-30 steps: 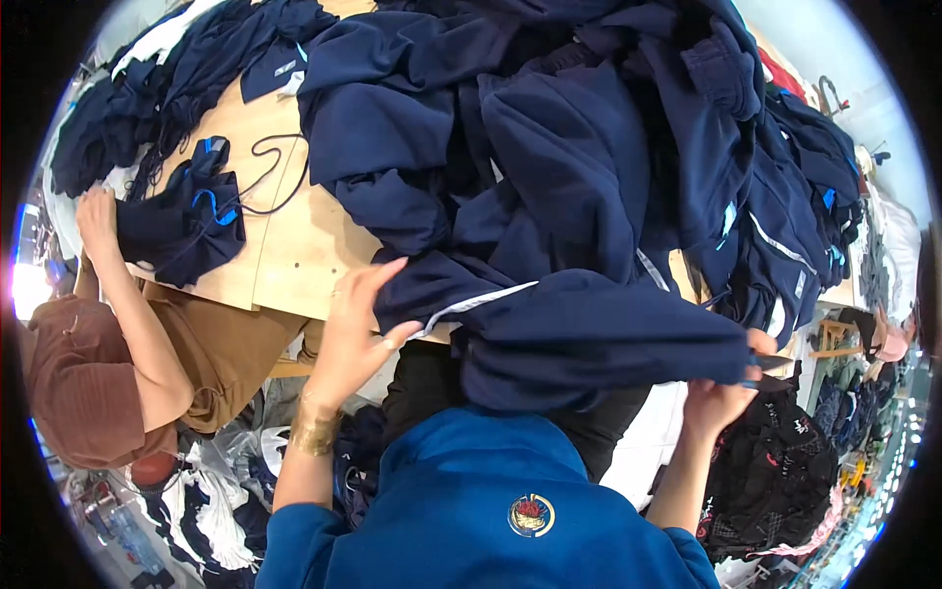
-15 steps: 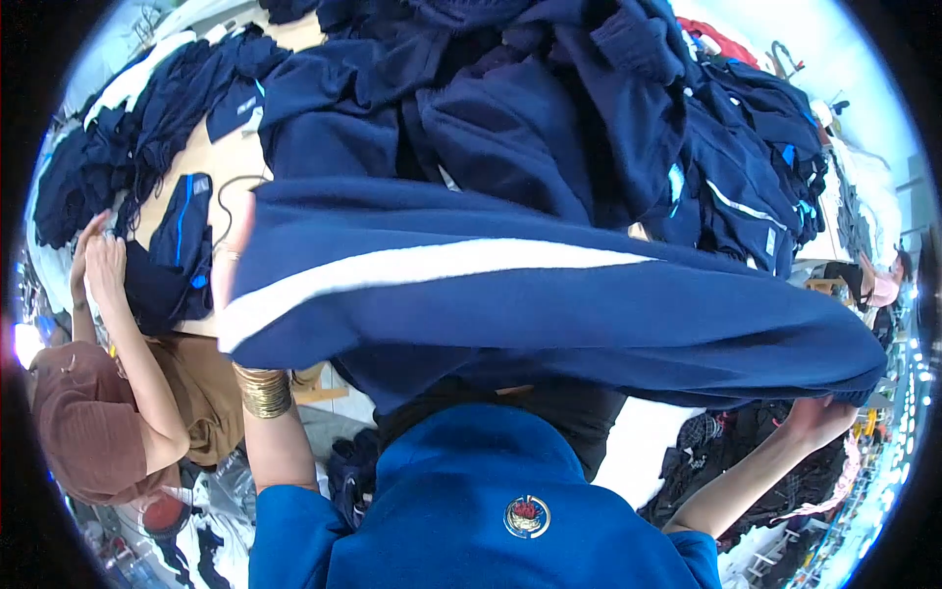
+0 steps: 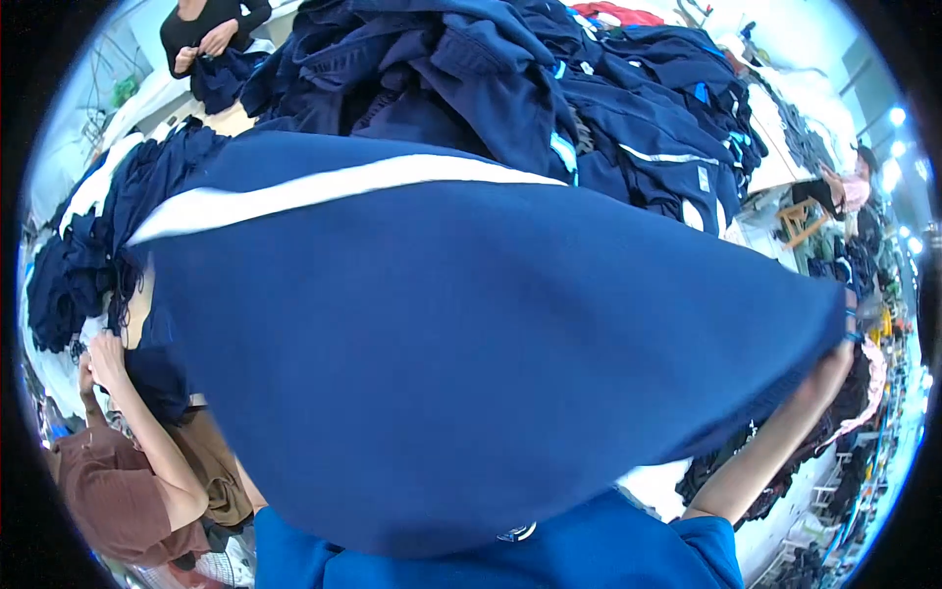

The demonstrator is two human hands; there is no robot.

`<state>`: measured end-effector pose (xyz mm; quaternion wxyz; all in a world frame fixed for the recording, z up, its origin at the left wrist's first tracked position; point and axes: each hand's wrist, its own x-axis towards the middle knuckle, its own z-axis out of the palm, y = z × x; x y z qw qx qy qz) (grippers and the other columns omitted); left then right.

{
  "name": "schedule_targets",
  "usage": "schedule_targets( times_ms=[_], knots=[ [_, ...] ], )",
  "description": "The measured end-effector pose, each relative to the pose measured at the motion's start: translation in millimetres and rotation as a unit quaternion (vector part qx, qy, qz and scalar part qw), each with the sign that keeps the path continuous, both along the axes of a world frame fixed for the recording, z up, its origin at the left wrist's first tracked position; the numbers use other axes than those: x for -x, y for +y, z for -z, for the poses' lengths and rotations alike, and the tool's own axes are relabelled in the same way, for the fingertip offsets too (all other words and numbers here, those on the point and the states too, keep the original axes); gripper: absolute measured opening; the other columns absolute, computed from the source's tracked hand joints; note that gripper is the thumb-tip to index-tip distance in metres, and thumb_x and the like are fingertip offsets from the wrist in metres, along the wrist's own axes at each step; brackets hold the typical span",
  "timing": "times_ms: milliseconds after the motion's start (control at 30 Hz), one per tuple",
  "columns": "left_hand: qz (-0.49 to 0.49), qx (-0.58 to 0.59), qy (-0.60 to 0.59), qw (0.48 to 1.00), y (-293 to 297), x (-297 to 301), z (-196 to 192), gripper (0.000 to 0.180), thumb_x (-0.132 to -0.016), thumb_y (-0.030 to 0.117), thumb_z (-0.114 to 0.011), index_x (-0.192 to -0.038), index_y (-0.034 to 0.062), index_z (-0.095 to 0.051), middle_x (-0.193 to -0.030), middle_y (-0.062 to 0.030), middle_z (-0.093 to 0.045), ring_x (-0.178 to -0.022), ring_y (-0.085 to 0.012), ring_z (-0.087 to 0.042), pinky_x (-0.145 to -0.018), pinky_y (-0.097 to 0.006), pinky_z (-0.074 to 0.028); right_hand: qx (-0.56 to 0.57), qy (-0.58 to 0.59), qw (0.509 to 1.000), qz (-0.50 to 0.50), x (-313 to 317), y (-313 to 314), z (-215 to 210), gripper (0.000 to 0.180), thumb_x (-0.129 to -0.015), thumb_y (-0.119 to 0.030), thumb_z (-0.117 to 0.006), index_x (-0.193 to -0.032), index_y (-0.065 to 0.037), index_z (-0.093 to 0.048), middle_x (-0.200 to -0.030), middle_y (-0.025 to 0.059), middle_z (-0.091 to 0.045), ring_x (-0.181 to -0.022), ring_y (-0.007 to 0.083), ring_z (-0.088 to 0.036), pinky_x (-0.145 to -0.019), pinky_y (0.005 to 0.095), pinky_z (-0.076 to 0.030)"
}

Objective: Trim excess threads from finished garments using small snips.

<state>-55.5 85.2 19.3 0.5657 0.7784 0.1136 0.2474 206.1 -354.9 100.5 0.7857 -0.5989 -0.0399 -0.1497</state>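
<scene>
A large navy garment with a curved white stripe spreads in the air across my front. It hides most of my blue top. At its right end my right hand is closed on the garment's edge; the fingers are partly blurred. My left hand is hidden behind the cloth near its left side, and only a sliver of my left forearm shows below. Which part of the garment each end is, I cannot tell.
Beyond the garment rises a heap of navy clothes. At left, a co-worker in a brown top handles dark cloth. Another person in black holds dark fabric at the far left. A wooden stool stands at right.
The garment has opened from a long folded strip into a wide sheet, its lower edge now over my top. My right hand has moved up slightly; my left hand went out of sight.
</scene>
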Motion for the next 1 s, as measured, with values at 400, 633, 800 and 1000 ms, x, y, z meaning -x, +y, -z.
schedule_targets(
  times_ms=[400,633,800,1000],
  knots=[
    [0.074,-0.011,0.242,0.967,-63,-5,85,0.04,-0.081,0.01,-0.056,-0.12,0.0058,-0.046,-0.107,-0.0117,-0.056,-0.089,-0.0188,-0.058,-0.075,-0.028,-0.047,0.534,0.09,0.765,-0.349,66,75,166,0.029,-0.062,0.01,-0.045,-0.087,0.002,-0.058,-0.097,0.0109,-0.063,-0.092,0.0214,-0.058,-0.087,0.0286,-0.04],
    [0.139,0.0,0.225,0.964,-84,-10,115,0.039,-0.077,0.006,-0.06,-0.115,0.0053,-0.049,-0.103,-0.0119,-0.055,-0.091,-0.0199,-0.057,-0.077,-0.029,-0.047,0.482,-0.017,0.836,-0.261,81,129,137,0.013,-0.076,-0.006,-0.06,-0.089,-0.007,-0.06,-0.087,0.0094,-0.061,-0.083,0.0234,-0.061,-0.071,0.0305,-0.047],
    [0.232,0.06,0.286,0.928,-97,-8,162,0.042,-0.078,0.01,-0.061,-0.117,0.0049,-0.046,-0.108,-0.015,-0.053,-0.099,-0.0258,-0.055,-0.084,-0.032,-0.045,0.508,-0.067,0.732,-0.449,128,159,208,0.036,-0.067,-0.008,-0.066,-0.102,-0.007,-0.057,-0.097,0.0105,-0.056,-0.083,0.0275,-0.059,-0.069,0.0316,-0.048],
    [0.172,-0.055,0.27,0.946,-97,-11,185,0.058,-0.076,0.017,-0.064,-0.127,0.0084,-0.037,-0.124,-0.0219,-0.038,-0.115,-0.0345,-0.04,-0.098,-0.035,-0.032,0.629,-0.043,0.634,-0.448,120,131,227,0.024,-0.067,-0.008,-0.066,-0.09,-0.003,-0.059,-0.089,0.0098,-0.056,-0.073,0.0248,-0.058,-0.063,0.0331,-0.047]
  ],
)
